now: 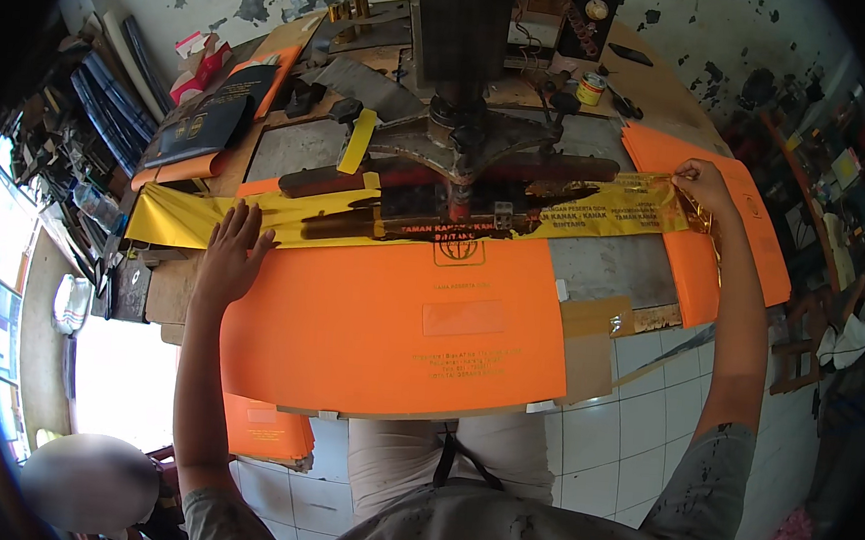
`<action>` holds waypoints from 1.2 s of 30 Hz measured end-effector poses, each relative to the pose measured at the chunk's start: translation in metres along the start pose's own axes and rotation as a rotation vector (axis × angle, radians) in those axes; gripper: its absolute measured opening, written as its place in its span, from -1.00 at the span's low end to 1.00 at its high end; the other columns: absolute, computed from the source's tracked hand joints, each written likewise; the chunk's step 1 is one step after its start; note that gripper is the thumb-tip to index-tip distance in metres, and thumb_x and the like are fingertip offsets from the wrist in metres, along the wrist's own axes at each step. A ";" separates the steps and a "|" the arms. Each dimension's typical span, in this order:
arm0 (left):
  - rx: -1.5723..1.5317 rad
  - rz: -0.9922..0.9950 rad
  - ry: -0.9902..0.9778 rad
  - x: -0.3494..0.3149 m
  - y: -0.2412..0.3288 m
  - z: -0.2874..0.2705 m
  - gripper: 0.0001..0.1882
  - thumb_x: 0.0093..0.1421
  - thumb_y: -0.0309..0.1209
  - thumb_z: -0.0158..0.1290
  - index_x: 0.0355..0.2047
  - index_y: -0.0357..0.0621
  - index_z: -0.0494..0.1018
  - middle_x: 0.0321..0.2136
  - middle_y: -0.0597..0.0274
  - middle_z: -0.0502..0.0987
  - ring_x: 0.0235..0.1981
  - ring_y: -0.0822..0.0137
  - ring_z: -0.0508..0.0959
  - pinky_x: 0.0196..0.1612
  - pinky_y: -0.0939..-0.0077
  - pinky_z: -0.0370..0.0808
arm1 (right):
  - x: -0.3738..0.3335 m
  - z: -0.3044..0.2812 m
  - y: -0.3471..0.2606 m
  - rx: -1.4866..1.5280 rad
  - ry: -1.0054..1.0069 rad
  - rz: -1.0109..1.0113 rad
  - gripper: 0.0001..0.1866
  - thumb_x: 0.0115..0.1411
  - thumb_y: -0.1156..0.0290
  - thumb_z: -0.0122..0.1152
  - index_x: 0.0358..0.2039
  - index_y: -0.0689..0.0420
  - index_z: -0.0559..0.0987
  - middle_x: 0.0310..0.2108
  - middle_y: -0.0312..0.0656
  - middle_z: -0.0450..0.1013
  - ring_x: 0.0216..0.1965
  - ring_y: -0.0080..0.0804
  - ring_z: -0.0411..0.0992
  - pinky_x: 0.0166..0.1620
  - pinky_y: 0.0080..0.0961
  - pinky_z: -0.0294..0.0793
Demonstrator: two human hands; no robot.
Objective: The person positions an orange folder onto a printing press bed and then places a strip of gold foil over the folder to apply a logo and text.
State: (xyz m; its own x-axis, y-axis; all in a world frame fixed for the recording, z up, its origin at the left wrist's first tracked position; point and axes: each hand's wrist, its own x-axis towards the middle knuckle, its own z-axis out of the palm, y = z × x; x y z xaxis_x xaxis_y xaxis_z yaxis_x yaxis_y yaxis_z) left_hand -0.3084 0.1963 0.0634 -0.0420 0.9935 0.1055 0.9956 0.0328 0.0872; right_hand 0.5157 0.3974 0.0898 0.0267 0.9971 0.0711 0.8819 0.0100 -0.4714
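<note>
A long strip of shiny gold foil (173, 217) stretches from left to right beneath the black head of a hand press (456, 123). Under it an orange folder cover (369, 331) with gold printing lies flat on the press bed. My left hand (231, 250) rests open, fingers slightly spread, over the foil's left part and the cover's upper left edge. At the far right end of the foil, my right hand (703, 185) pinches its upper edge between thumb and fingers. Used foil with letter-shaped gaps shows right of the press head.
Orange covers (721, 253) lie stacked on the right; more orange covers (264, 428) sit below at left. A dark folder (214, 118), a yellow can (590, 89) and scissors (626, 106) lie farther back. A person (93, 482) is at the lower left.
</note>
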 end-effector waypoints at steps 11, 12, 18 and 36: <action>-0.386 0.120 0.161 -0.123 0.059 -0.054 -0.40 0.54 -0.11 0.03 0.42 -0.25 0.39 0.42 -0.06 0.42 0.45 -0.15 0.39 0.47 -0.03 0.32 | -0.184 0.072 -0.128 -0.122 0.411 -0.382 -0.72 0.37 0.27 0.41 0.02 0.09 0.67 0.06 -0.12 0.57 0.22 -0.03 0.44 0.33 -0.03 0.31; -0.529 0.156 0.145 -0.144 0.074 -0.061 -0.43 0.52 -0.14 0.05 0.36 -0.30 0.44 0.32 -0.09 0.55 0.36 -0.13 0.51 0.40 0.00 0.42 | -0.200 0.082 -0.133 -0.104 0.365 -0.399 -0.73 0.40 0.25 0.38 0.02 0.09 0.68 0.07 -0.12 0.57 0.21 -0.03 0.45 0.32 -0.04 0.32; -1.480 0.519 -0.884 -0.220 0.134 -0.017 -0.51 0.58 -0.20 0.04 0.31 -0.33 0.50 -0.18 0.08 0.75 -0.09 0.26 0.73 0.07 0.33 0.61 | -0.215 0.106 -0.133 0.009 0.368 -0.367 -0.68 0.50 0.19 0.25 0.09 0.12 0.67 0.14 -0.14 0.56 0.25 -0.06 0.45 0.34 -0.09 0.32; -1.629 -0.320 -0.657 -0.238 0.181 0.255 -0.52 0.60 -0.18 -0.05 0.30 -0.29 0.45 0.05 -0.04 0.67 -0.02 0.18 0.71 0.04 0.24 0.66 | -0.212 0.120 -0.120 -0.100 0.125 -0.363 -0.44 0.55 -0.02 0.12 0.42 -0.04 0.54 0.55 -0.14 0.27 0.58 -0.10 0.14 0.59 -0.01 0.03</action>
State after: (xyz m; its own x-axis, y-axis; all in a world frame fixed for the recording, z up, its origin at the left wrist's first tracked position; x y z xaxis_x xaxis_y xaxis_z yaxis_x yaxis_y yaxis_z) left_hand -0.0967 -0.0069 -0.1987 0.2444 0.8597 -0.4486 -0.1409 0.4892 0.8607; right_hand 0.3475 0.1942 0.0260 -0.2435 0.9132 0.3269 0.8859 0.3466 -0.3084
